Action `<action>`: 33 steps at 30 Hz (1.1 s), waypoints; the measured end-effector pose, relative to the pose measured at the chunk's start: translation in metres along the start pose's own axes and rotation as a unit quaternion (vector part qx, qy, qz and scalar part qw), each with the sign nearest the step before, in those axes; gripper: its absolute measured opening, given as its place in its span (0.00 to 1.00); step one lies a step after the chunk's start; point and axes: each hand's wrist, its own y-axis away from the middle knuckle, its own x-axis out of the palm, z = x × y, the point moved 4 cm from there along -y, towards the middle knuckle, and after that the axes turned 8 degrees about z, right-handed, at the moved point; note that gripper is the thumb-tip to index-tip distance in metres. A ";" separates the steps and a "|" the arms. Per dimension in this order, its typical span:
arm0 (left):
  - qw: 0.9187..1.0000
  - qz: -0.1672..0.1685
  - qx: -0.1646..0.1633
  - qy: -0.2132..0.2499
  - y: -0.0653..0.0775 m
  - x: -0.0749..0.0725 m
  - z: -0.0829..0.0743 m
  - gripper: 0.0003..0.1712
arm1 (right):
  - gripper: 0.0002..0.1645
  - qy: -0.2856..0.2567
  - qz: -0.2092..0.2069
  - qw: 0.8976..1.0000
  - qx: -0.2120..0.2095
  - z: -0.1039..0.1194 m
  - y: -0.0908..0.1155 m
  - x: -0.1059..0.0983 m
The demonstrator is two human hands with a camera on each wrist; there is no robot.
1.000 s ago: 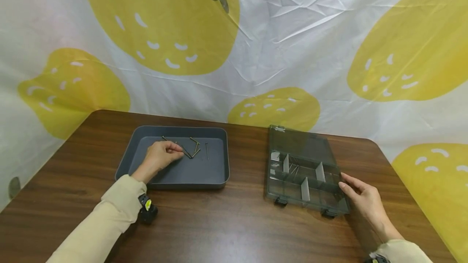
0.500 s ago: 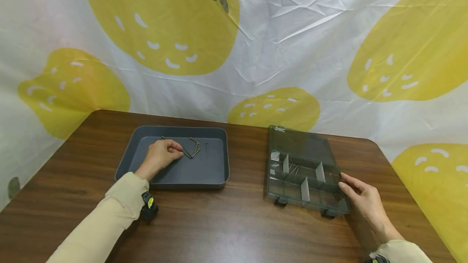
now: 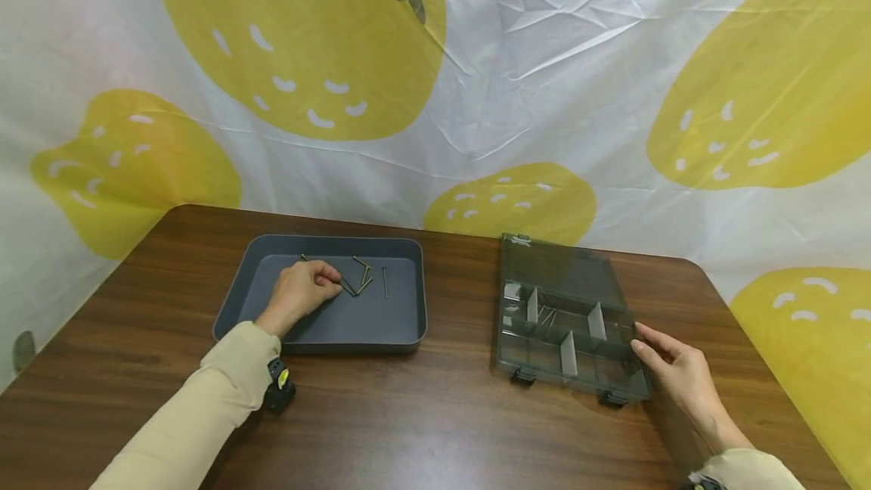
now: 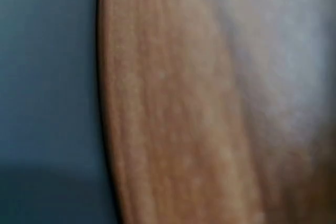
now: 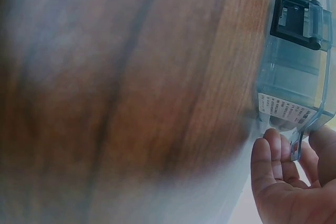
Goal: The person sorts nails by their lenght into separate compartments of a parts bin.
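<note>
My left hand (image 3: 301, 293) reaches into the grey tray (image 3: 401, 327), its fingers bent and fingertips close together at the near end of dark, thin fasteners (image 3: 350, 288). Whether they pinch one is hidden. Several brass-coloured screws (image 3: 365, 275) lie just right of the fingertips, and a thin silver nail (image 3: 385, 282) lies farther right. With thumb and fingers, my right hand (image 3: 683, 376) grips the right edge of a smoky see-through organizer box (image 3: 544, 358). The right wrist view shows the thumb and fingers around its corner. Its lid (image 3: 565, 271) stands raised behind.
Thin silver nails (image 3: 547, 315) lie in one compartment of the box, between light dividers (image 3: 568, 352). Black latches (image 3: 522, 376) stick out along its front. Brown wooden table (image 3: 449, 414) lies between tray and box. A lemon-print cloth (image 3: 490, 97) hangs behind the table.
My left forearm and wrist have shifted slightly to the right, while the fingertips stay at nearly the same spot in the tray. The right hand and the box have not visibly moved.
</note>
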 end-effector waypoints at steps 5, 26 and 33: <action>1.000 0.001 0.000 -0.003 0.000 0.000 0.000 0.08 | 0.27 0.001 -0.002 1.000 0.001 0.000 0.000 0.001; 0.999 0.014 0.033 -0.016 0.000 0.002 0.001 0.03 | 0.28 0.006 0.003 1.000 0.005 0.000 0.000 0.000; 0.999 0.021 0.042 -0.017 0.001 0.002 0.000 0.04 | 0.29 -0.007 0.012 1.000 0.015 -0.001 0.001 0.001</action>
